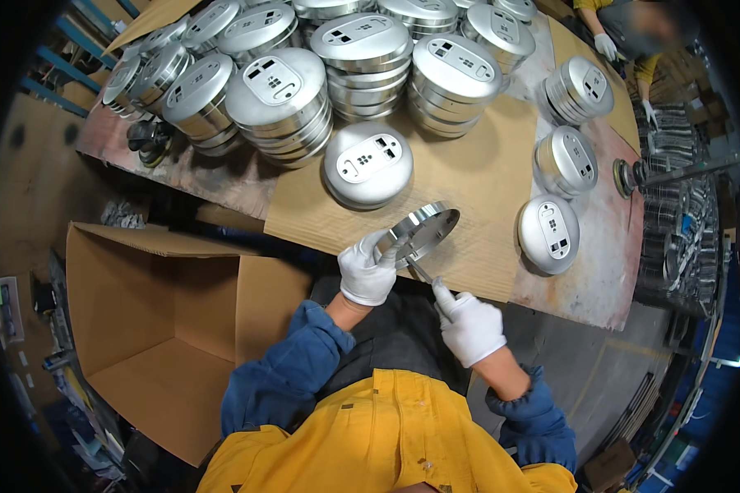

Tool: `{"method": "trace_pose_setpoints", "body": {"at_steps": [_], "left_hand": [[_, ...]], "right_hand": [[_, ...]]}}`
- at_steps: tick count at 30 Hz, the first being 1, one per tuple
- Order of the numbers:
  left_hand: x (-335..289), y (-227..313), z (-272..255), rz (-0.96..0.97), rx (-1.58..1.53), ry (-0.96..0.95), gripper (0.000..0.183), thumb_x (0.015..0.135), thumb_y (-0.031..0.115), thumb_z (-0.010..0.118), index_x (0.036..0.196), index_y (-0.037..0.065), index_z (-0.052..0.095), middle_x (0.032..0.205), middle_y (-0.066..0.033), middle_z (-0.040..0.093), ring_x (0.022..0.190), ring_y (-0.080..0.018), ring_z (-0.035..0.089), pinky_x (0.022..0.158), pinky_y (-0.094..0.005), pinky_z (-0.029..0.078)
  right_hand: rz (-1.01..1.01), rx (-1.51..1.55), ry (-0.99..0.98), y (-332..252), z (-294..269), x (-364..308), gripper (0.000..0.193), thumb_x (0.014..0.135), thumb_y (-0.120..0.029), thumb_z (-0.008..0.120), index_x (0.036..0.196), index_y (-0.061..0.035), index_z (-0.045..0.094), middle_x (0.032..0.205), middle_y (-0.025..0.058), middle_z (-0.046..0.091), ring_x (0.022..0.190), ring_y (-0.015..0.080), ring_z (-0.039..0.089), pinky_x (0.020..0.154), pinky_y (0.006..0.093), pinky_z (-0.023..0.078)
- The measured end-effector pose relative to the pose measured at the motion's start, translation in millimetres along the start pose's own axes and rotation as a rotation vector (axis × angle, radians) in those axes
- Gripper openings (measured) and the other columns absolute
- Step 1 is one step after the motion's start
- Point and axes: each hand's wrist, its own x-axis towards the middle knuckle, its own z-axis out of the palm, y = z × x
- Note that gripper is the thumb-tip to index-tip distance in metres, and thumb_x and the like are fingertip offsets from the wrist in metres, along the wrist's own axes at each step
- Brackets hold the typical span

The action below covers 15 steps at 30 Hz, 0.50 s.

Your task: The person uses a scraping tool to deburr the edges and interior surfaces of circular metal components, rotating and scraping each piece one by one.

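My gloved left hand [367,271] grips the near rim of a round metal cover [436,215], tilted up at the table's front edge so its hollow inside shows. My gloved right hand [472,327] is closed around a slim hand tool [420,271] with a thin metal shaft. The shaft's tip reaches to the cover's lower rim; the exact kind of tool is too small to make out. Just beyond lies a domed silver cover [368,166] with an oval panel of dark cut-outs, resting on the cardboard sheet [485,197].
Stacks of similar silver covers [279,99] fill the table's far side. A single cover [548,234] lies at right, before two short stacks [569,160]. An open cardboard box [156,320] stands at left. Another person's gloved hand [606,47] shows at far right.
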Motion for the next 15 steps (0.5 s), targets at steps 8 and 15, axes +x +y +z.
{"method": "trace_pose_setpoints", "body": {"at_steps": [8, 15], "left_hand": [[-7.7, -14.5, -0.9, 0.084, -0.080, -0.033, 0.031, 0.070, 0.009, 0.075, 0.098, 0.005, 0.063, 0.067, -0.0090, 0.059, 0.048, -0.0227, 0.054, 0.047, -0.0324, 0.043], [0.1, -3.0, -4.7, 0.177, -0.063, -0.020, 0.033, 0.066, 0.008, 0.076, 0.097, 0.006, 0.064, 0.069, -0.0092, 0.060, 0.050, -0.0242, 0.055, 0.049, -0.0330, 0.044]], "right_hand": [[-0.027, -0.065, -0.171, -8.4, -37.8, 11.9, 0.047, 0.081, -0.015, 0.054, 0.127, -0.0163, 0.054, 0.079, 0.0127, 0.062, 0.067, 0.0303, 0.065, 0.057, 0.0415, 0.050], [-0.045, -0.085, -0.226, -7.6, -43.8, 20.1, 0.048, 0.081, -0.014, 0.053, 0.128, -0.0156, 0.054, 0.080, 0.0133, 0.063, 0.067, 0.0306, 0.065, 0.057, 0.0420, 0.050]]}}
